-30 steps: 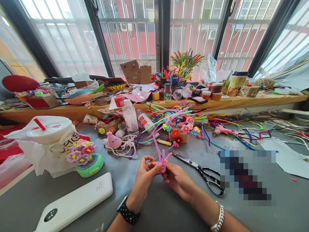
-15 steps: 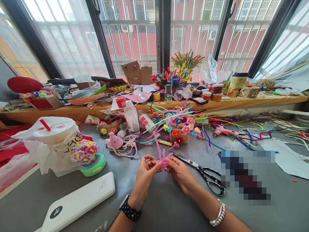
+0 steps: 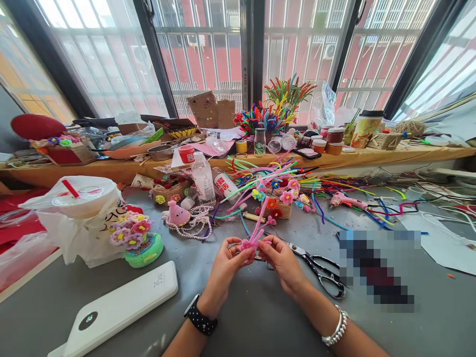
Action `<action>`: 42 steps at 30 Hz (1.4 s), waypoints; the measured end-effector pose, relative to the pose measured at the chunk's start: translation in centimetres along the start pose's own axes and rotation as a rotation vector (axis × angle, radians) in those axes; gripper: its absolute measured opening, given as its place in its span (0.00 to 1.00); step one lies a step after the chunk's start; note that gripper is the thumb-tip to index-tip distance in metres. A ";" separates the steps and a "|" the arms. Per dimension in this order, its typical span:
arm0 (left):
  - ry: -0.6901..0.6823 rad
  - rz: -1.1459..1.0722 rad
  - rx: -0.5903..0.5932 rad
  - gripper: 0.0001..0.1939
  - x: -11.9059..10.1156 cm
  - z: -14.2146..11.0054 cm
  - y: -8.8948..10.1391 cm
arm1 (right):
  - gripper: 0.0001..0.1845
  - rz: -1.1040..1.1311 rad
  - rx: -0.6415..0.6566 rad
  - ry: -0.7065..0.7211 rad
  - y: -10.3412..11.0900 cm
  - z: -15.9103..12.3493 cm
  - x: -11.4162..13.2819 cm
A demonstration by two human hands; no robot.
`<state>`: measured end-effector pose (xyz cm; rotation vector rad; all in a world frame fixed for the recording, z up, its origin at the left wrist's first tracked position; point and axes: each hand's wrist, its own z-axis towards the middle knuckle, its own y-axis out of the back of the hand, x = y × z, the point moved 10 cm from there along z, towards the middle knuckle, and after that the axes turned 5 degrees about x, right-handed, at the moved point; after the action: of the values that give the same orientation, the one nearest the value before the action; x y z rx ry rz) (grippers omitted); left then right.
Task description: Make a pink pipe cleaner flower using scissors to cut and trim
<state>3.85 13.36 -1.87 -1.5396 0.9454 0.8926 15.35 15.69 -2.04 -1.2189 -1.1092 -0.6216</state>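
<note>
Between my two hands is a pink pipe cleaner flower [image 3: 250,244], its long fuzzy ends sticking up and away from me. My left hand [image 3: 231,258] pinches its left side between thumb and fingers. On the other side, my right hand [image 3: 278,258] has thumb and forefinger closed on a pink loop or end. Black-handled scissors [image 3: 323,270] lie just right of my right hand, their blades partly hidden behind it. Beyond the hands stands a small woven basket [image 3: 281,210] covered with pipe cleaner flowers.
A white power bank [image 3: 122,310] and a green pot of flowers [image 3: 144,252] are at left, beside a bagged drink cup [image 3: 84,201]. Bead strings [image 3: 201,225] surround a pink crocheted figure [image 3: 178,214]. Loose pipe cleaners [image 3: 245,178] and a pink glue gun [image 3: 347,201] lie farther back.
The flower has turned in my fingers, so its long ends now lean more to the right. My right hand's grip has shifted slightly; both hands stay in nearly the same place.
</note>
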 end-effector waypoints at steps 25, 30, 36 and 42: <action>0.153 0.174 0.171 0.10 0.6 -0.6 -1.1 | 0.09 -0.617 0.052 0.355 0.3 -0.8 5.6; 0.176 0.273 0.286 0.09 0.9 -1.0 -2.2 | 0.08 -0.629 0.057 0.356 0.3 -0.6 5.4; 0.224 0.359 0.410 0.09 1.5 -1.3 -2.8 | 0.08 -0.617 0.129 0.323 -0.1 -0.4 4.8; 0.227 0.262 0.393 0.09 1.5 -1.2 -2.6 | 0.11 -0.362 0.159 0.109 0.2 0.0 2.8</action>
<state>6.95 12.26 -2.04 -1.2103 1.4200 0.6658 16.56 16.19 0.41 -0.8433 -1.2724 -0.8460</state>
